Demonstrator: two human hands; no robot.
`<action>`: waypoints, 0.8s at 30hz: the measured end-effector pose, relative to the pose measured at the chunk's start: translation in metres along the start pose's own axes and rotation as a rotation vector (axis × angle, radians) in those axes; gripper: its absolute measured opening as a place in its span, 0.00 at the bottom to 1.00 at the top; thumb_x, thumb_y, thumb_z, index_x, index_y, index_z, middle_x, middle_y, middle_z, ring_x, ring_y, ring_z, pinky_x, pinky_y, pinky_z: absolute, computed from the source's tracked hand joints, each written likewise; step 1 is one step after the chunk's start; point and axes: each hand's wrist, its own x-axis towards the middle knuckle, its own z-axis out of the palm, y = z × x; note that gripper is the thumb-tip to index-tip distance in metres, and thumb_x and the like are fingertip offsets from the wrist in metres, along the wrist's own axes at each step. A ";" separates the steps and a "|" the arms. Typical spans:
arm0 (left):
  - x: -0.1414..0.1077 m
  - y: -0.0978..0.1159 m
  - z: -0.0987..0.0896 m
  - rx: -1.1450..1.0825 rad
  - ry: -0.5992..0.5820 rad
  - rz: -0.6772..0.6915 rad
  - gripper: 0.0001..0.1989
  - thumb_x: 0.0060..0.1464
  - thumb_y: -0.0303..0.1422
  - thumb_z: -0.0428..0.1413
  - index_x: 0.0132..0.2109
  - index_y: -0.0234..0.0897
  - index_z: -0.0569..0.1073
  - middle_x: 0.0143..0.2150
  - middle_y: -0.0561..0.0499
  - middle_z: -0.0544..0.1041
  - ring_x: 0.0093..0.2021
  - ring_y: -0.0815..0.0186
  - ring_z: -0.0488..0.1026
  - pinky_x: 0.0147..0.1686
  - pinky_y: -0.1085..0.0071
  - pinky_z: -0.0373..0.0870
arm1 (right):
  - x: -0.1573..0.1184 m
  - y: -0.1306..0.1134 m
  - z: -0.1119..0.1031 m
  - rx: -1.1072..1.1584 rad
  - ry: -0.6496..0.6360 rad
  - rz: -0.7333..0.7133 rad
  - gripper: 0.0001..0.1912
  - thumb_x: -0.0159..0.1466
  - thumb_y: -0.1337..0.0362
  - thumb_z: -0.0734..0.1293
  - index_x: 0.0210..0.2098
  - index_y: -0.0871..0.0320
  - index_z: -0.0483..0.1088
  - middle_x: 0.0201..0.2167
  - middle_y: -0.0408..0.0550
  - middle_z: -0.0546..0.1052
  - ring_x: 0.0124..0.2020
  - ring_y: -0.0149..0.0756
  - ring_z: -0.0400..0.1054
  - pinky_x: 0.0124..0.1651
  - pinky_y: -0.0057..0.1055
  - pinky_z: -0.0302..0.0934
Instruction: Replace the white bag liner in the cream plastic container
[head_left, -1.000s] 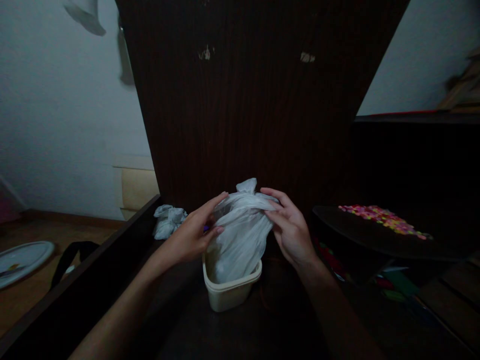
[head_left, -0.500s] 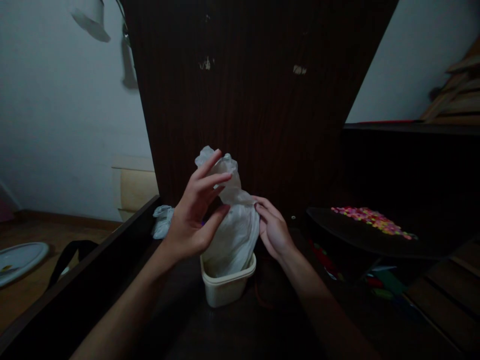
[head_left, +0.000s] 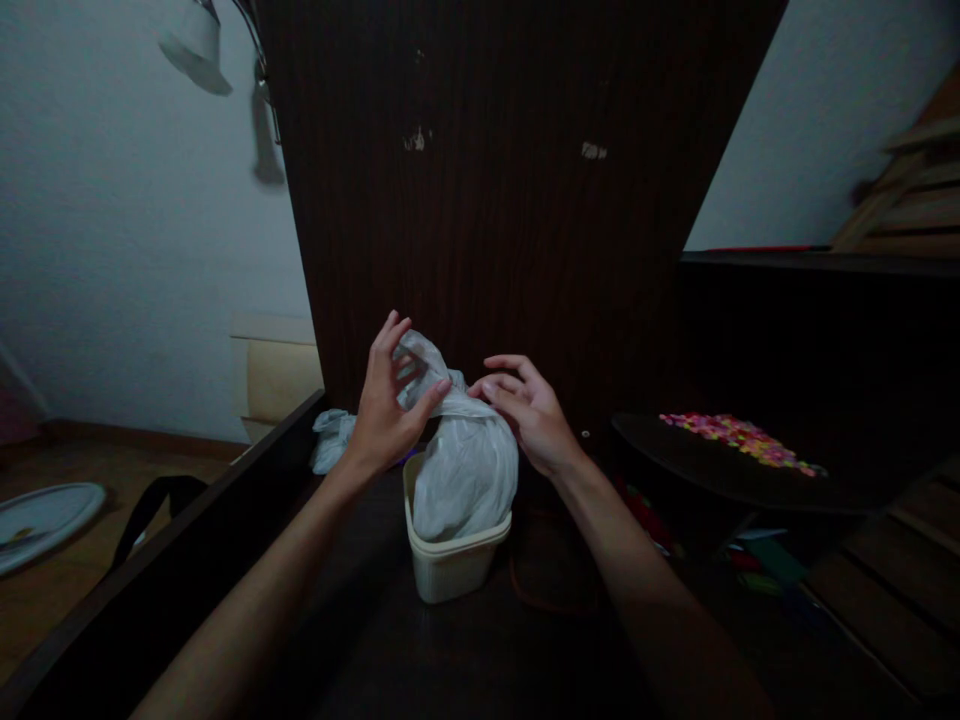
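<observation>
A whitish, thin plastic bag point(head_left: 465, 475) bulges up out of a small cream plastic bin point(head_left: 454, 570), its lower part inside the rim. Its upper part is gathered and leans to the left between my hands. My left hand point(head_left: 390, 400) is open around that upper part, fingers raised and apart, with the thumb touching the gathered plastic. On the other side, my right hand point(head_left: 532, 415) pinches the gathered neck between thumb and forefinger, its other fingers loosely bent. What the bag holds, if anything, cannot be made out.
Another crumpled plastic bag point(head_left: 332, 440) lies left of the bin, beside a low dark side board point(head_left: 225, 520). A tall dark wood panel point(head_left: 495, 220) rises behind. Colourful small pieces point(head_left: 739, 440) lie on a dark rounded shelf point(head_left: 675, 470) at right. A lamp point(head_left: 196, 50) hangs upper left.
The bag's top has been lowered and gathered, and its body now sits rounder in the bin. My left hand has come to touch it; my right hand has moved slightly left to the neck.
</observation>
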 end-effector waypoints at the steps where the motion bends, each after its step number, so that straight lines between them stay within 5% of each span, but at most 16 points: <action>1: 0.001 -0.008 -0.002 -0.083 -0.017 -0.077 0.37 0.54 0.36 0.65 0.66 0.49 0.58 0.76 0.43 0.47 0.69 0.49 0.61 0.60 0.54 0.70 | 0.001 0.003 0.000 -0.017 -0.048 0.044 0.21 0.55 0.59 0.75 0.45 0.54 0.68 0.36 0.45 0.80 0.39 0.37 0.75 0.47 0.37 0.68; 3: 0.002 -0.021 -0.006 -0.232 -0.039 -0.194 0.36 0.52 0.33 0.64 0.65 0.49 0.60 0.74 0.42 0.54 0.65 0.51 0.65 0.58 0.54 0.71 | 0.002 0.011 0.000 -0.086 -0.097 0.067 0.26 0.49 0.63 0.77 0.45 0.55 0.69 0.39 0.46 0.79 0.43 0.38 0.74 0.50 0.37 0.66; 7: -0.001 -0.029 -0.013 -0.362 -0.137 -0.273 0.42 0.45 0.28 0.65 0.66 0.52 0.59 0.74 0.43 0.52 0.63 0.50 0.68 0.53 0.56 0.75 | 0.006 0.025 0.000 -0.137 -0.047 0.050 0.18 0.47 0.69 0.71 0.39 0.56 0.74 0.36 0.44 0.79 0.41 0.38 0.73 0.47 0.35 0.66; 11: -0.005 -0.024 -0.018 -0.171 -0.336 -0.216 0.57 0.39 0.30 0.70 0.71 0.54 0.50 0.77 0.39 0.40 0.59 0.48 0.72 0.44 0.62 0.78 | 0.016 0.028 -0.007 -0.002 0.080 0.135 0.14 0.47 0.65 0.70 0.35 0.56 0.76 0.33 0.43 0.80 0.36 0.37 0.72 0.40 0.31 0.65; 13: -0.005 -0.024 -0.020 -0.022 -0.363 -0.191 0.54 0.41 0.29 0.69 0.72 0.50 0.52 0.75 0.36 0.47 0.50 0.56 0.77 0.38 0.67 0.77 | 0.021 0.029 -0.012 0.074 0.123 0.163 0.14 0.47 0.63 0.71 0.35 0.56 0.76 0.33 0.44 0.80 0.34 0.37 0.72 0.37 0.30 0.65; 16: 0.001 -0.025 -0.026 0.081 -0.333 -0.221 0.28 0.50 0.29 0.61 0.59 0.38 0.71 0.57 0.41 0.76 0.38 0.64 0.77 0.37 0.69 0.73 | 0.025 0.035 -0.019 0.086 0.188 0.173 0.13 0.48 0.60 0.71 0.34 0.55 0.76 0.32 0.44 0.80 0.33 0.38 0.73 0.36 0.31 0.67; 19: 0.009 -0.024 -0.034 0.044 -0.281 -0.290 0.09 0.52 0.30 0.60 0.41 0.35 0.80 0.37 0.48 0.81 0.36 0.64 0.76 0.38 0.69 0.72 | 0.026 0.044 -0.025 0.058 0.234 0.182 0.12 0.51 0.55 0.70 0.32 0.55 0.74 0.31 0.46 0.80 0.34 0.41 0.74 0.38 0.35 0.69; 24: 0.020 -0.013 -0.040 -0.347 -0.040 -0.422 0.21 0.45 0.30 0.69 0.48 0.37 0.77 0.37 0.51 0.80 0.32 0.68 0.75 0.31 0.76 0.70 | 0.029 0.057 -0.032 -0.064 0.269 0.185 0.12 0.48 0.56 0.70 0.30 0.56 0.73 0.29 0.47 0.78 0.33 0.41 0.73 0.39 0.37 0.67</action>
